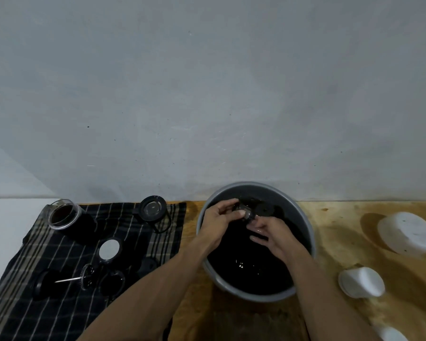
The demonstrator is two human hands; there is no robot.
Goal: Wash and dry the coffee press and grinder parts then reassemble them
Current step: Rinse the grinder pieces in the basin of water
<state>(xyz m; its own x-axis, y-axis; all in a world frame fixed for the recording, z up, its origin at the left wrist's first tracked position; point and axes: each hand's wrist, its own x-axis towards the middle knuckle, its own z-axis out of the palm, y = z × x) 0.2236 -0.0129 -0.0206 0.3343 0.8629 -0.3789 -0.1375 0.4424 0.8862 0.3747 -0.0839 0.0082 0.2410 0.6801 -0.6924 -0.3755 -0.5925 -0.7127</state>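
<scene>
Both my hands are over a grey basin [308, 225] of dark water. My left hand [219, 217] grips a small dark cylindrical grinder part [247, 210], thumb pressed on its side. My right hand [268, 233] touches the same part from below, fingers wet. A black round disc [265, 209] lies in the basin behind them. On a dark checked cloth [59, 303] to the left lie a glass jar [64, 216], the press beaker [154, 211], a round filter ring [109, 250], the plunger with its rod [83, 279] and other black parts.
The basin stands on a wooden table [335, 244] against a grey wall. Right of it are a white upturned bowl [408, 233], a white cup [362, 283] on its side, and another white item [391, 334] at the bottom edge.
</scene>
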